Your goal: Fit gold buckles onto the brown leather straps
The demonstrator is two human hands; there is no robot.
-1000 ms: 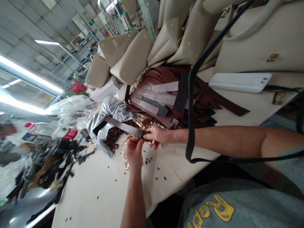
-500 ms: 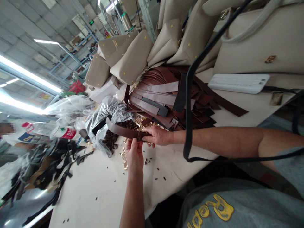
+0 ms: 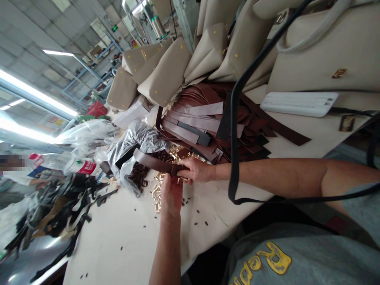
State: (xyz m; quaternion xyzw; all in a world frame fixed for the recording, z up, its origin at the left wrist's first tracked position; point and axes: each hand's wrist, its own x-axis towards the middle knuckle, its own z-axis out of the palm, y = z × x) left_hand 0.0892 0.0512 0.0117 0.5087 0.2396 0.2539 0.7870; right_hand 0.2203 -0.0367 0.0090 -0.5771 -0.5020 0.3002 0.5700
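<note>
A brown leather strap (image 3: 152, 161) runs between my two hands, its free end curving up to the left. My left hand (image 3: 172, 194) pinches it from below, thumb up, beside a narrow darker band across the strap. My right hand (image 3: 197, 169) grips the strap's right part, fingers closed around it. Gold metal buckles (image 3: 157, 196) lie in a heap just behind and left of my left hand. Small dark brown loops (image 3: 139, 179) spill from a clear plastic bag (image 3: 133, 136) farther left. What the fingertips cover is hidden.
Brown and black leather strips (image 3: 190, 118) are piled behind my hands. Beige handbags (image 3: 166, 75) stand at the back. A white power bank (image 3: 298, 104) lies at right. A black cord (image 3: 234, 138) hangs in front. Small dark bits dot the white table (image 3: 118, 221). Another person's arm shows far left.
My left hand has turned and closed up slightly higher against the strap, showing more of its back. The right hand and strap have hardly moved.
</note>
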